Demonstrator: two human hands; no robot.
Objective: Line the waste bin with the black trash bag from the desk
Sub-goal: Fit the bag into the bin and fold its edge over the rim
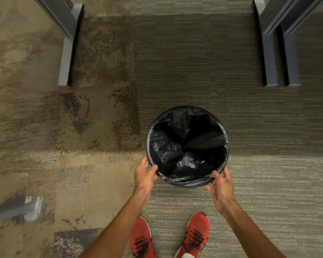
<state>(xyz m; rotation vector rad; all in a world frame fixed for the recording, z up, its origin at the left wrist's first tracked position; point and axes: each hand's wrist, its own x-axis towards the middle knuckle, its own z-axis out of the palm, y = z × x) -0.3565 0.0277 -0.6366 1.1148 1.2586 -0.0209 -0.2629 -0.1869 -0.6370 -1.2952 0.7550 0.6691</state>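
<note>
A round waste bin (148, 144) stands on the carpet just ahead of my feet. The black trash bag (177, 146) lies inside it, crumpled, with its edge folded over the rim along the far, right and near sides; a strip of bare rim shows on the left. My left hand (145, 175) grips the rim at its near left, thumb over the edge. At the near right my right hand (221, 185) pinches the folded bag edge against the rim. The bin's outer wall is mostly hidden from above.
Grey desk legs rest on the carpet at the far left (65, 58) and far right (280, 58). A grey metal foot (33, 207) lies at the near left. My red shoes (194, 237) are right behind the bin.
</note>
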